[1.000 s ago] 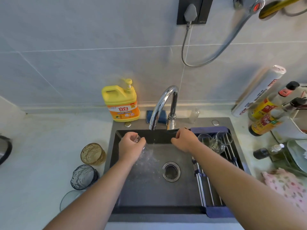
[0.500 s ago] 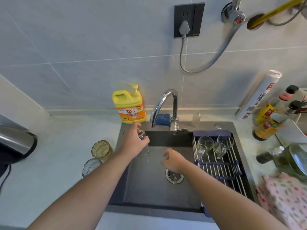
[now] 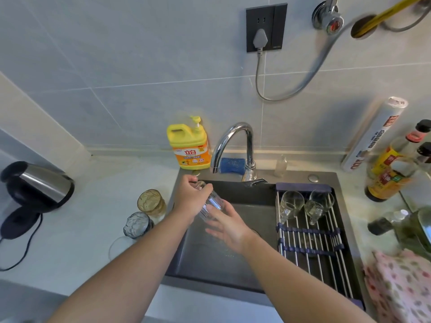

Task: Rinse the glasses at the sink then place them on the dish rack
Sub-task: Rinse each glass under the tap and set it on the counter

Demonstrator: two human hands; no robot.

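While our left hand [image 3: 189, 199] grips the clear glass [image 3: 211, 203] over the far-left corner of the sink [image 3: 210, 264], our right hand [image 3: 229, 226] lies just near and right of it. Its fingers are spread and fairly straight, their tips against the glass's lower end and not curled round it. The two hands are thus close together, joined by the glass. The glass is tilted, its long axis running from far-left, inside our left palm, down to near-right. Which end is the mouth we cannot tell. The dish rack [image 3: 310, 252] spans the right side of the sink, so the glass must travel rightward, and our right hand is the nearer one; a hand-over looks likely to us. Two rinsed glasses [image 3: 290, 205] lie at the rack's far end, leaving bare rods nearer us. We see no stream from the faucet [image 3: 233, 141]. On the pale counter to the left wait an amber glass [image 3: 151, 202] and a blue-grey glass [image 3: 137, 226], so the task seems to us about half done. A kettle [image 3: 35, 185] stands further left, a yellow soap bottle [image 3: 190, 148] against the tiled wall, and a floral cloth [image 3: 401, 283] lies near right.
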